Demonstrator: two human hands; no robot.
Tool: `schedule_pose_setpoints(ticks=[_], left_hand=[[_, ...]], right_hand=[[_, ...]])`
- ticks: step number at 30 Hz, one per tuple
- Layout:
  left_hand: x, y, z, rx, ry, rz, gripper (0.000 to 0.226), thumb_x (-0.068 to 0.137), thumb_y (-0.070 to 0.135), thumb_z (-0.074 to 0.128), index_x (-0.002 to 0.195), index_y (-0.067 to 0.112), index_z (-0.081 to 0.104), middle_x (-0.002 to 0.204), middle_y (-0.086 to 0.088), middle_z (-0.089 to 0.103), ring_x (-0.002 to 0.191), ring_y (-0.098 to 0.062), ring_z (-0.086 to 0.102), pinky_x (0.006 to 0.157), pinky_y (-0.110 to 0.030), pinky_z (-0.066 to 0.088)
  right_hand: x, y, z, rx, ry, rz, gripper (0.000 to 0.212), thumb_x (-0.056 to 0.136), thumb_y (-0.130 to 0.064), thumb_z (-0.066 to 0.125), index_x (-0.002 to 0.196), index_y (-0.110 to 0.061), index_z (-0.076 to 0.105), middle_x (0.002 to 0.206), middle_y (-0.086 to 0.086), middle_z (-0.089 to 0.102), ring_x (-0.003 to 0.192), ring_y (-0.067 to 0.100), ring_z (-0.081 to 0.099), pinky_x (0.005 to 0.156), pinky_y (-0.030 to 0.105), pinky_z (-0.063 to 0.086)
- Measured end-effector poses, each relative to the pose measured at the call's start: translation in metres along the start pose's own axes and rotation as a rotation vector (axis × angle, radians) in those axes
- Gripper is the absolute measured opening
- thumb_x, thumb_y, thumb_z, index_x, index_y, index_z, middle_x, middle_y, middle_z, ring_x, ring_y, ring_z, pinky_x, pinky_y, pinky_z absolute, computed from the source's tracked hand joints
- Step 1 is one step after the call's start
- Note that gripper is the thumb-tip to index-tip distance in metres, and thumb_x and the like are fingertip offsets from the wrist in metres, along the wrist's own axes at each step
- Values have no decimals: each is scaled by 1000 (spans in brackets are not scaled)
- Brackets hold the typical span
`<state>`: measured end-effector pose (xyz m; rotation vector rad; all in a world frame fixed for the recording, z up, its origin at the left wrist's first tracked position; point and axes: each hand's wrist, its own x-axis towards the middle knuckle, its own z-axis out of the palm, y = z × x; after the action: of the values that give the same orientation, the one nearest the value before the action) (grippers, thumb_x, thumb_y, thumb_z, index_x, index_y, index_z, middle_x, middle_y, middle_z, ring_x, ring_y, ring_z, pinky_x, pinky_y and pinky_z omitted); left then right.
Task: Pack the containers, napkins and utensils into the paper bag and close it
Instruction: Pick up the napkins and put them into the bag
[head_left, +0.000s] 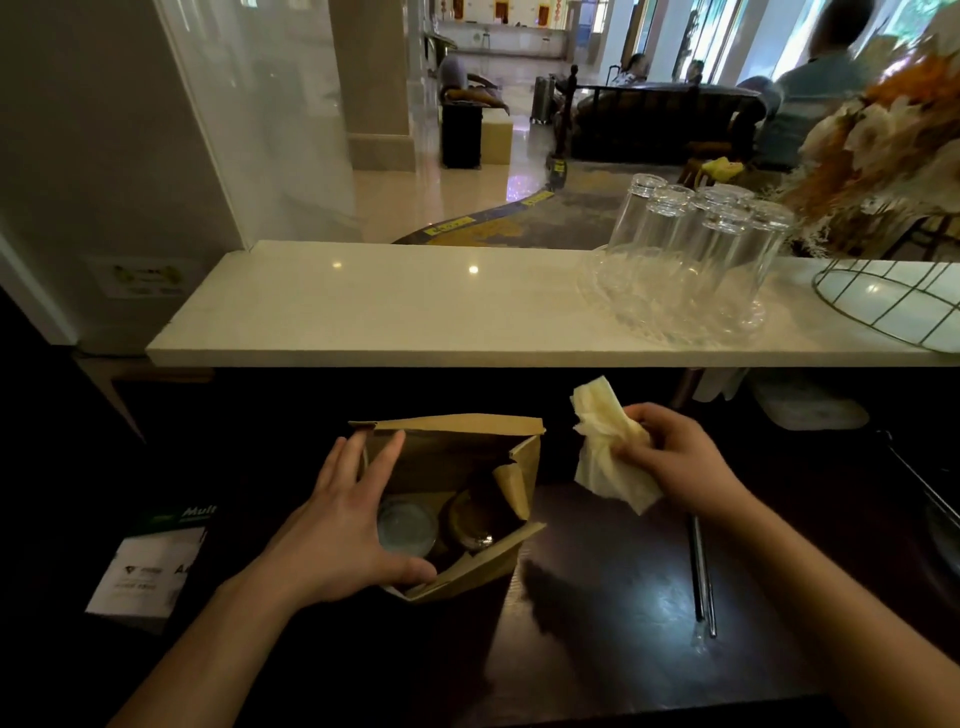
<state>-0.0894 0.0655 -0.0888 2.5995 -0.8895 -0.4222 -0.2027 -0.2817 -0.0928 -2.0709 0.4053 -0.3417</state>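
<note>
1. Paper bag (457, 452): upright on dark table (597, 571), mouth open, far flap raised; apparently kept wide for loading.
2. Containers (408, 525): two round lidded tubs side by side on the bag floor, already packed.
3. Left hand (343, 525): spread open, fingers over the near-left rim, thumb on the front edge; gripping nothing, seemingly bracing the mouth open.
4. Right hand (675, 457): closed on a bunch of napkins (602, 441), held in the air just right of the bag, likely next in.
5. Utensils (704, 571): thin metal pair lying parallel on the table, right of the bag, untouched.
</note>
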Motion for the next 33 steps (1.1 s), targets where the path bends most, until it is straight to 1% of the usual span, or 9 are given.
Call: schedule_pose_setpoints(ticks=[3,6,8,11,16,19,22,26,33], left_hand=[[0,2,-1,-22,3,-8,135,52,72,77,139,53,-24,155,11,-31,140,-12,-29,115,-50,17],[0,2,0,-48,7,-8,135,53,70,78,140,52,-23,155,11,-30,141,-12,-27,116,-51,17],[1,1,-1,-83,6,-1,136,52,70,79,142,50,-21,156,12,-28,142,-12,-25,116,-50,16],[1,-3,0,-167,14,-7,137,50,68,81,144,48,-17,156,14,-25,144,-12,-18,117,-49,16],[-1,-9,3,-243,43,-13,140,47,65,84,146,48,-14,157,17,-22,145,-12,-14,117,-49,19],[-2,-9,5,-252,57,-20,140,48,63,85,147,46,-13,157,16,-22,145,-12,-14,117,-48,19],[-3,-9,7,-235,56,-2,140,48,65,83,145,48,-16,157,16,-23,144,-11,-16,117,-47,18],[-5,-10,8,-196,56,22,135,49,70,80,135,59,-24,155,18,-26,143,-10,-20,117,-46,18],[-6,-12,12,-179,74,24,135,44,75,77,133,64,-25,155,18,-24,143,-10,-20,115,-49,21]], right_hand=[[-1,-45,1,-16,-85,-104,24,81,-16,75,94,-35,70,85,-9,73,76,5,67,67,19,54],[-1,-82,9,-14,-194,-158,16,83,-29,74,97,-33,71,89,-4,73,82,14,70,72,28,56],[2,-102,16,-68,-282,-179,16,85,-30,72,100,-33,72,90,-5,73,84,11,69,73,28,56],[9,-127,33,-235,-397,-221,20,87,-29,69,107,-30,69,94,-10,69,87,5,65,78,27,53],[22,-160,78,-646,-583,-372,34,85,-28,69,119,-23,67,113,-5,68,99,15,62,87,31,50],[29,-159,119,-887,-692,-436,40,82,-26,72,122,-21,65,114,0,68,101,20,62,80,30,47],[32,-135,160,-984,-733,-393,41,84,-23,70,124,-19,64,113,3,69,101,24,64,79,32,49],[38,-99,189,-896,-830,-257,39,88,-20,65,127,-20,62,120,7,66,107,26,60,85,35,46],[48,-63,197,-913,-814,-103,39,90,-19,62,129,-17,59,125,9,62,113,27,58,95,40,47]])
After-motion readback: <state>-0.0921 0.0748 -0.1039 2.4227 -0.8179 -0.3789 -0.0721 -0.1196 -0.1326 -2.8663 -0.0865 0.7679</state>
